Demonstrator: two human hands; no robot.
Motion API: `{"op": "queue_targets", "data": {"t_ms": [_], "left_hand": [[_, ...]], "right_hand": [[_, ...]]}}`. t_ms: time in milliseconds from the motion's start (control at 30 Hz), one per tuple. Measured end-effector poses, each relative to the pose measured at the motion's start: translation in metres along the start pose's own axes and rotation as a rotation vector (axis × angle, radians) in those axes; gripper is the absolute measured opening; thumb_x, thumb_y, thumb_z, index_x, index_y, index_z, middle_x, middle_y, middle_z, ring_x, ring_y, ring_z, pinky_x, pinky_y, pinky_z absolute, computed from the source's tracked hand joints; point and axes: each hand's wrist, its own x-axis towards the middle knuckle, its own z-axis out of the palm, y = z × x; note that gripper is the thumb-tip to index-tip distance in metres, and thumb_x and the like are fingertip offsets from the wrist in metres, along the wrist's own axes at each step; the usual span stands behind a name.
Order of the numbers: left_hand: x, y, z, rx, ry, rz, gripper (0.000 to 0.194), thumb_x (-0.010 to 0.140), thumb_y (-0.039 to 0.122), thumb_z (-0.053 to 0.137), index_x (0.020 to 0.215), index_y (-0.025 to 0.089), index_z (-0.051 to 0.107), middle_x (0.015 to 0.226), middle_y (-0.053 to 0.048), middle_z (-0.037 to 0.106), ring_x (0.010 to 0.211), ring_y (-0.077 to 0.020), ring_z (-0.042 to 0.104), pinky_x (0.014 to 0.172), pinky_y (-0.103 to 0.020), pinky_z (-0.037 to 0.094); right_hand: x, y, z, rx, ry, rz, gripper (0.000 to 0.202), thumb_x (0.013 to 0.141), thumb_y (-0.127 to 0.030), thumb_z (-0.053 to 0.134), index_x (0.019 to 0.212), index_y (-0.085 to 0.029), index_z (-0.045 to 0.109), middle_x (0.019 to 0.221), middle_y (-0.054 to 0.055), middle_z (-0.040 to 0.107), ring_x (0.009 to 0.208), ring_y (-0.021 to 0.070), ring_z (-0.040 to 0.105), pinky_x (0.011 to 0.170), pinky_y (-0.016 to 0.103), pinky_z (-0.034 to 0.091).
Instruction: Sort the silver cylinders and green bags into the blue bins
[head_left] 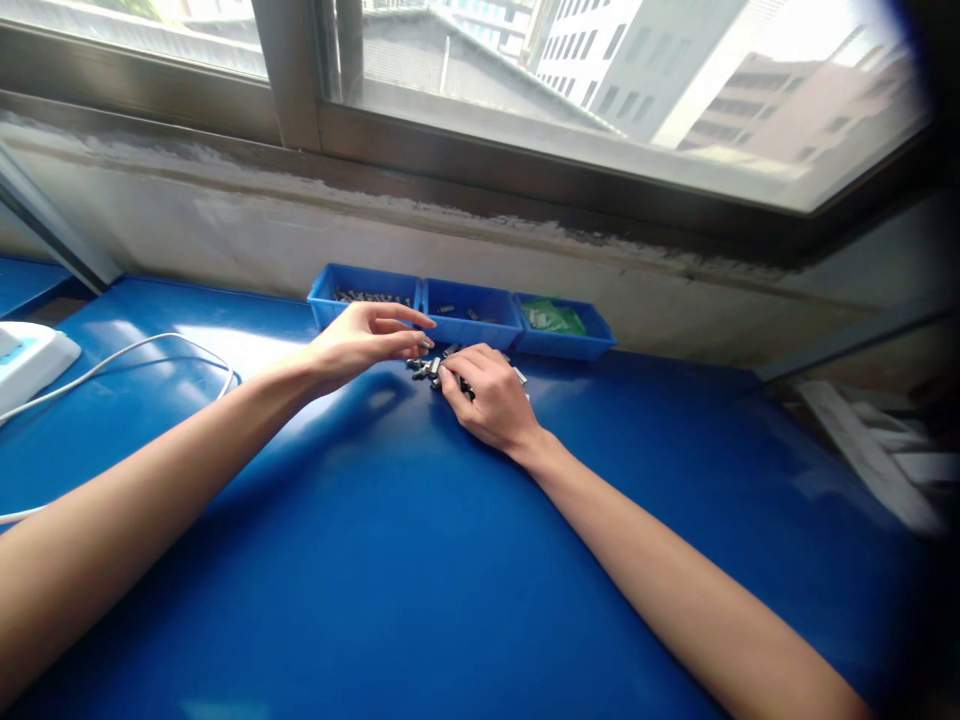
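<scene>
A small pile of shiny metal parts point(422, 368) lies on the blue table in front of the bins; they are too small to tell their kind. Just above the pile's left side, my left hand point(364, 338) pinches a small metal part point(426, 345) between thumb and fingertip, its other fingers stretched out. My right hand point(491, 395) rests over the right side of the pile, fingers curled down and pressed together among the parts. Its fingertips are partly hidden, so what they grip does not show clearly.
Three joined blue bins stand by the wall: the left bin point(322, 290) holds many small parts, the middle bin point(487, 328) a few, the right bin point(585, 346) a green bag point(555, 317). A white cable point(161, 337) runs to a white device point(37, 362) at left.
</scene>
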Motion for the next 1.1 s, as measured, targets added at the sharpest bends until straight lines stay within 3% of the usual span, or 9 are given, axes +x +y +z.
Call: {"op": "queue_targets", "data": {"t_ms": [133,400,600,800,933,1100], "left_hand": [[0.002,-0.006,-0.004,-0.165,0.001,-0.149,0.038,0.073,0.037,0.091,0.103,0.017,0.08,0.092,-0.013,0.079,0.08,-0.0198,0.077,0.079,-0.034,0.064],[0.004,-0.004,-0.004,-0.218,0.067,-0.217,0.037,0.064,0.037,0.097,0.088,0.014,0.081,0.086,-0.01,0.079,0.081,-0.0173,0.076,0.082,-0.03,0.063],[0.007,-0.002,-0.011,-0.208,0.194,-0.054,0.038,0.063,0.037,0.097,0.087,0.014,0.08,0.09,-0.011,0.081,0.094,-0.0241,0.078,0.094,-0.038,0.062],[0.012,-0.003,-0.021,0.023,0.474,0.156,0.039,0.073,0.035,0.088,0.103,0.011,0.079,0.089,-0.012,0.08,0.093,-0.0271,0.079,0.094,-0.04,0.063],[0.012,-0.004,-0.021,0.087,0.488,0.195,0.038,0.079,0.034,0.081,0.11,0.012,0.078,0.09,-0.011,0.081,0.095,-0.0276,0.079,0.094,-0.041,0.064],[0.009,-0.001,-0.016,0.232,0.458,0.264,0.022,0.081,0.031,0.076,0.096,0.016,0.08,0.089,-0.008,0.081,0.088,-0.0256,0.08,0.082,-0.033,0.065]], "right_hand": [[0.001,0.0,-0.001,0.013,-0.001,0.005,0.021,0.102,-0.024,0.052,0.09,-0.021,0.07,0.096,0.008,0.078,0.095,0.0247,0.066,0.088,0.042,0.051],[0.001,0.0,-0.001,0.016,0.003,-0.002,0.02,0.101,-0.023,0.053,0.091,-0.02,0.069,0.096,0.008,0.077,0.095,0.0246,0.066,0.087,0.042,0.051],[0.0,0.001,0.0,0.019,0.007,0.002,0.017,0.1,-0.023,0.055,0.092,-0.02,0.07,0.096,0.008,0.078,0.094,0.0252,0.067,0.087,0.043,0.051],[0.001,0.002,0.0,0.042,0.026,-0.01,0.017,0.1,-0.021,0.055,0.09,-0.021,0.069,0.095,0.008,0.077,0.094,0.0256,0.067,0.086,0.042,0.053],[0.001,0.002,0.0,0.048,0.033,-0.018,0.016,0.099,-0.02,0.056,0.09,-0.02,0.069,0.094,0.008,0.077,0.093,0.0255,0.067,0.086,0.043,0.053],[0.001,0.003,0.0,0.041,0.033,-0.016,0.015,0.099,-0.02,0.056,0.09,-0.02,0.069,0.094,0.008,0.077,0.093,0.0256,0.067,0.086,0.043,0.054]]}}
